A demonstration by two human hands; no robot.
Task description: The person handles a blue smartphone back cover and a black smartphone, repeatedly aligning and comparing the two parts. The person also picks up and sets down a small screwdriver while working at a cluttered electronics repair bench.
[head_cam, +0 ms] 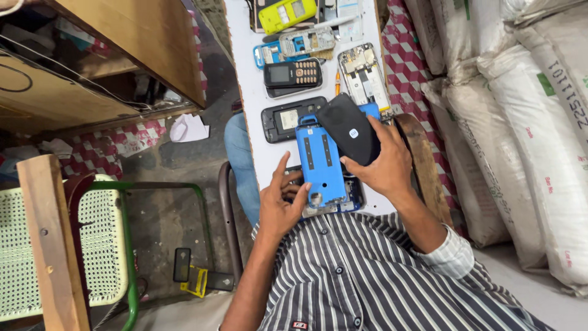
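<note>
Left hand [280, 205]: fingers curled and pinching the lower left edge of the blue phone frame [320, 164], thumb raised beside it, fingertips on its bottom end.
Right hand [384, 164]: closed around the black back cover [349, 127], thumb on its lower edge, fingers wrapped behind its right side.
Blue phone frame: flat, rectangular, with two dark slots and a round hole near its bottom; it lies over a darker phone body [334, 203] at the near end of the desk [248, 86].
Black back cover: tilted, overlapping the upper right corner of the blue phone frame, with a small round pale mark near its middle.
Desk: a narrow white board running away from the person, with the blue phone frame at its near end.
Open black phone [286, 119]: just beyond the blue phone frame, to its upper left, battery bay showing.
Keypad phone [293, 75]: black, with a small screen, farther up the desk than the open black phone.
Bare circuit frame [364, 76]: beyond the black back cover, to the right of the keypad phone.
Yellow phone shell [286, 15]: at the far end of the desk, well apart from the blue phone frame.
Sacks [520, 122]: white, stacked to the right of the desk.
Shirt [367, 276]: striped, below the blue phone frame.
</note>
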